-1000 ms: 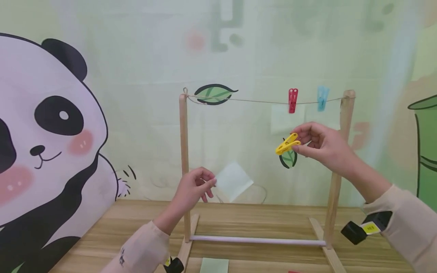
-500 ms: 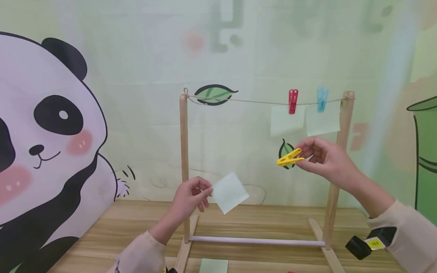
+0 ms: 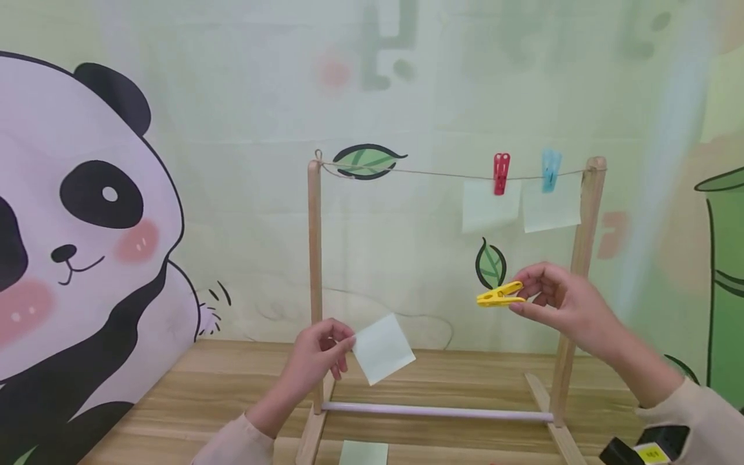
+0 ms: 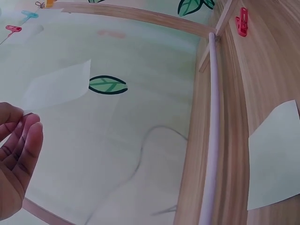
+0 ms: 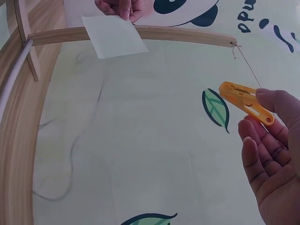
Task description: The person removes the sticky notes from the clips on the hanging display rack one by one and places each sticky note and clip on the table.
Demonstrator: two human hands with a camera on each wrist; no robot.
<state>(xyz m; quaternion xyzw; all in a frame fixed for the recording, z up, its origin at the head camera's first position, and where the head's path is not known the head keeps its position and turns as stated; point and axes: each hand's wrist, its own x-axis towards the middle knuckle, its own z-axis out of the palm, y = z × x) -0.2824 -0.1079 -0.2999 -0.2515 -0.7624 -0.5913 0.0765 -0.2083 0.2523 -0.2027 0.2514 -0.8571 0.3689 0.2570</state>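
My left hand (image 3: 316, 354) pinches a pale green square of paper (image 3: 384, 349) by one corner, in front of the rack's left post. In the left wrist view the paper (image 4: 58, 85) tilts away from the fingertips. A yellow clothespin (image 3: 500, 295) is held by its handle ends between thumb and fingers of my right hand (image 3: 566, 307), near the right post. In the right wrist view the same clothespin (image 5: 246, 102) points toward the rack with nothing in its mouth. Above, a red clothespin (image 3: 500, 174) and a blue clothespin (image 3: 550, 171) hold paper squares on the string.
The string (image 3: 442, 174) runs between two wooden posts (image 3: 314, 258), joined low down by a white bar (image 3: 436, 411). Another paper square (image 3: 363, 453) lies on the wooden table (image 3: 227, 387). A red clothespin (image 4: 242, 22) lies there too. Behind hangs a printed backdrop with a panda.
Both hands have come down, away from the string. The left still carries its paper, the right its yellow clothespin, which has turned more level. The papers on the string are now uncovered.
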